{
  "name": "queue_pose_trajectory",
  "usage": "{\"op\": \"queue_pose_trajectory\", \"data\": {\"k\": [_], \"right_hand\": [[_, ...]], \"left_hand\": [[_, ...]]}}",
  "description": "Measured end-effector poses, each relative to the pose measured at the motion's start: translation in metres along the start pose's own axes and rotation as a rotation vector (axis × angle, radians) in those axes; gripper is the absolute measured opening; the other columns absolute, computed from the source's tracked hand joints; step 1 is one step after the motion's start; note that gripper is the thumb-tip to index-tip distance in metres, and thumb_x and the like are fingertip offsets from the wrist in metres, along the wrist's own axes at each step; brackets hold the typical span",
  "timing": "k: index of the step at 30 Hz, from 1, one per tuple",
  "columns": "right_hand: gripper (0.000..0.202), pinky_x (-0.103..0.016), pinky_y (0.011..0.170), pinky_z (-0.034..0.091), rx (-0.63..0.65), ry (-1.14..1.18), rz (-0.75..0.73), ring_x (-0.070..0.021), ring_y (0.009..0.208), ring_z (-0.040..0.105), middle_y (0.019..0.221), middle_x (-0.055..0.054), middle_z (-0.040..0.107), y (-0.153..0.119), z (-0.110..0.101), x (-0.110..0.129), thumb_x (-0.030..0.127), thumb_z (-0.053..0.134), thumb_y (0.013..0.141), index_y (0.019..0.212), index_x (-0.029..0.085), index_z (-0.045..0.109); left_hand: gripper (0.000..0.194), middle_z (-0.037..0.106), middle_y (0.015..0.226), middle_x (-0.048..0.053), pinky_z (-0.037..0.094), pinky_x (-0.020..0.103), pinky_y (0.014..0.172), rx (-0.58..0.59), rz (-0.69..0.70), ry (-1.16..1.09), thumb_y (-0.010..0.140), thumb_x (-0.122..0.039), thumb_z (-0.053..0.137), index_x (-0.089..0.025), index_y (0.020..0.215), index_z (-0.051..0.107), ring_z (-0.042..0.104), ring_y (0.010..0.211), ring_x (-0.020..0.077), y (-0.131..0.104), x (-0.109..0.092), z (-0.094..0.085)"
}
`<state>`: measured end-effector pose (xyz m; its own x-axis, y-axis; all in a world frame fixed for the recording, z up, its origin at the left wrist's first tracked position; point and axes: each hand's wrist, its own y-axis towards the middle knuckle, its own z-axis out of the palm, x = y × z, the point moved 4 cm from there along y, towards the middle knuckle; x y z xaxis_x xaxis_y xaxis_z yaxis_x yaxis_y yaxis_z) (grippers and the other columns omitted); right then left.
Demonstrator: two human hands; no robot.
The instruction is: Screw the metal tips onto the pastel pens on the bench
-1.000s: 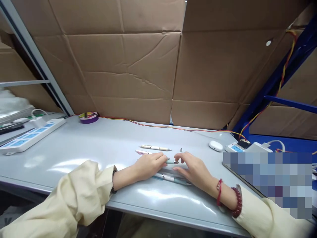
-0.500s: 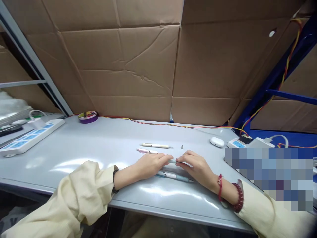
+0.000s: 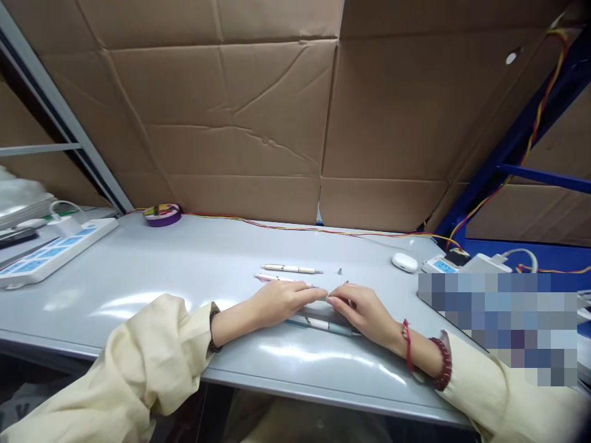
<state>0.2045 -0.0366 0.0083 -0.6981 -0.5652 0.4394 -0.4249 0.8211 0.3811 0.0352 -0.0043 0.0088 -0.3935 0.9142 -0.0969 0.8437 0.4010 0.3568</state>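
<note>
white power strip point(image 3: 59, 251) lies at left of the tabletop point(image 3: 203, 255) | left hand point(image 3: 276, 304): grip is closed on pale-green pen point(image 3: 322, 299), mostly hidden, between pink-white pen point(image 3: 273, 279) and blue-white pen point(image 3: 320, 323) | right hand point(image 3: 367, 312): thumb and forefinger pinch this pen's end | white earbud case point(image 3: 404, 263) lies beyond

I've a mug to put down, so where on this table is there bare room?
The table has its widest free patch between the left power strip and the pens, in front of the purple tape roll. A smaller one lies between the sleeves, at the near edge. It's crowded round the pens, left hand and right hand, and rightward around the charger.
</note>
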Motion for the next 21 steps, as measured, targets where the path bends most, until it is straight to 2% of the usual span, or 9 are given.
{"op": "queue_pose_trajectory", "data": {"k": [4,13,15,18,21], "right_hand": [[0.025,-0.025,0.057,0.043,-0.102,0.053,-0.037,-0.0142,0.061,0.055,0.069,-0.003,0.064,-0.0011,-0.0027,-0.0017,0.036,0.047,0.090,0.092,0.019,0.066],[0.019,-0.027,0.057,0.046,-0.250,-0.028,-0.189,-0.0158,0.063,0.054,0.066,-0.003,0.064,-0.0038,-0.0051,-0.0001,0.029,0.049,0.090,0.093,0.021,0.067],[0.019,-0.026,0.057,0.045,-0.240,-0.046,-0.181,-0.0157,0.063,0.054,0.069,-0.003,0.065,-0.0038,-0.0065,-0.0001,0.031,0.051,0.089,0.094,0.021,0.066],[0.026,-0.027,0.057,0.044,-0.132,-0.076,-0.100,-0.0156,0.063,0.055,0.076,-0.004,0.065,-0.0029,-0.0067,-0.0016,0.038,0.052,0.087,0.100,0.019,0.062],[0.029,-0.027,0.059,0.043,-0.029,-0.090,-0.028,-0.0155,0.064,0.055,0.071,-0.003,0.063,-0.0019,-0.0044,-0.0038,0.037,0.041,0.092,0.091,0.019,0.063]], "left_hand": [[0.034,0.063,0.089,0.001,0.045,0.022,0.063,0.061,0.015,0.011,0.094,-0.020,0.034,-0.026,0.125,0.046,0.061,0.074,0.0148,0.0019,0.0008,-0.0013],[0.032,0.063,0.083,0.002,0.043,0.022,0.060,0.043,0.016,0.029,0.095,-0.020,0.031,-0.022,0.120,0.050,0.059,0.071,0.0147,0.0034,-0.0041,-0.0087],[0.032,0.063,0.082,0.001,0.042,0.021,0.061,0.045,0.013,0.033,0.095,-0.020,0.032,-0.023,0.120,0.050,0.060,0.071,0.0143,0.0030,-0.0032,-0.0081],[0.031,0.063,0.088,0.001,0.042,0.021,0.063,0.060,0.014,0.033,0.094,-0.020,0.033,-0.024,0.120,0.050,0.060,0.075,0.0144,0.0024,-0.0017,-0.0059],[0.030,0.063,0.089,0.001,0.041,0.020,0.061,0.070,-0.005,0.050,0.094,-0.019,0.033,-0.025,0.118,0.051,0.060,0.076,0.0144,0.0025,-0.0004,-0.0046]]}}
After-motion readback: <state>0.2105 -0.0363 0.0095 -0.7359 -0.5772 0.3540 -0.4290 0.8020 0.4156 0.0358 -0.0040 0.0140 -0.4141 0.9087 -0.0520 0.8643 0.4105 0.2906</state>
